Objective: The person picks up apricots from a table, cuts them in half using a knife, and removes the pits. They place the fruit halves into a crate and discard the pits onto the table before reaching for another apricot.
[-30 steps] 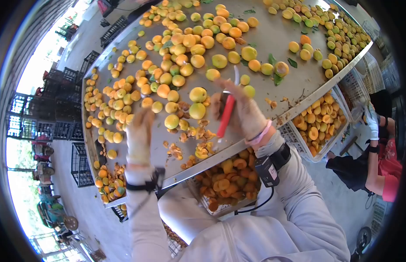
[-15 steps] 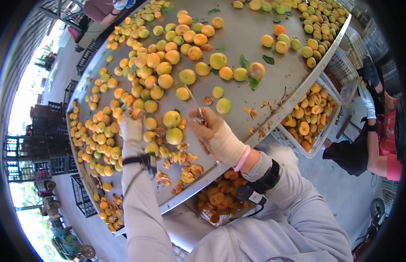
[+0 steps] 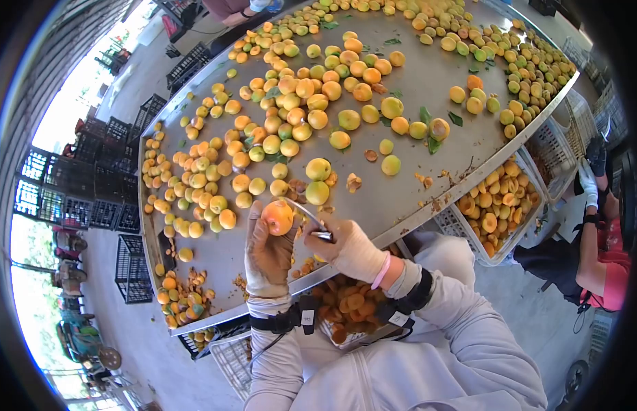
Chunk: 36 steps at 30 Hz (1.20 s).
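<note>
My gloved left hand (image 3: 269,257) is closed around an orange-red apricot (image 3: 278,217), held up over the near edge of the metal table (image 3: 400,202). In my gloved right hand (image 3: 346,248) is a small knife (image 3: 305,212), its blade pointing up and left with the tip right at the apricot. Many whole apricots (image 3: 305,88), from green-yellow to orange, lie spread beyond both hands. Two yellow apricots (image 3: 318,169) sit just past my left hand. Torn apricot scraps (image 3: 353,182) lie near them, and others are partly hidden behind my hands.
A crate of halved apricots (image 3: 495,205) stands at the table's right side; another crate of halves (image 3: 349,305) is below my arms. Black crates (image 3: 132,268) are on the floor at left. A co-worker's gloved hand (image 3: 587,183) is at right, and another person (image 3: 229,10) stands at the far side.
My left hand has come back from the pile with an apricot and now holds it by the knife. The knife has moved to the apricot, and the whole view has shifted.
</note>
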{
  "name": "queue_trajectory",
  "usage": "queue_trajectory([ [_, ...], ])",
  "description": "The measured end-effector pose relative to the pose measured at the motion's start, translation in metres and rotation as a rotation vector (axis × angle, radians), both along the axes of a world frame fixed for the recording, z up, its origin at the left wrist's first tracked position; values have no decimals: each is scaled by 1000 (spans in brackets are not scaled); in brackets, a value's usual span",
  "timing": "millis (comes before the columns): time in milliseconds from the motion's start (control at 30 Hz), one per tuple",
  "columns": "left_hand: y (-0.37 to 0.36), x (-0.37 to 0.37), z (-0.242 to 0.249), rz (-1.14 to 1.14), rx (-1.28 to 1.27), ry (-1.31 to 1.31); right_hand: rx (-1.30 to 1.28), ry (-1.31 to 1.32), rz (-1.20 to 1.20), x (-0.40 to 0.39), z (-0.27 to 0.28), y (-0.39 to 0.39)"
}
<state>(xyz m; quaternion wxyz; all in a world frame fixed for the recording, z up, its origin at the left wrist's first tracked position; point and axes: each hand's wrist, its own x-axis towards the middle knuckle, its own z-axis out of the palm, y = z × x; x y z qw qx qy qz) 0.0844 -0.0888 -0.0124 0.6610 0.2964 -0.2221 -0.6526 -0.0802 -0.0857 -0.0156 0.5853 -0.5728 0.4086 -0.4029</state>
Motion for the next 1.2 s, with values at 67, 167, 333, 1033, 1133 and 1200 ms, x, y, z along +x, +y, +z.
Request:
queue_trajectory([
  [67, 8, 8, -8, -38, 7, 71, -200, 6, -62, 13, -8, 10],
  [167, 23, 16, -10, -148, 39, 166, -203, 25, -90, 25, -7, 25],
  [333, 43, -1, 2, -86, 121, -237, -185, 140, -63, 30, -6, 36],
  [1033, 120, -20, 58, -17, -109, -158, -343, 187, -160, 21, 39, 115],
  [1133, 127, -24, 65, -12, -134, -182, -350, 213, -164, 18, 44, 122],
  [1200, 135, -26, 73, -10, -117, -183, -372, 220, -148, 16, 46, 124],
])
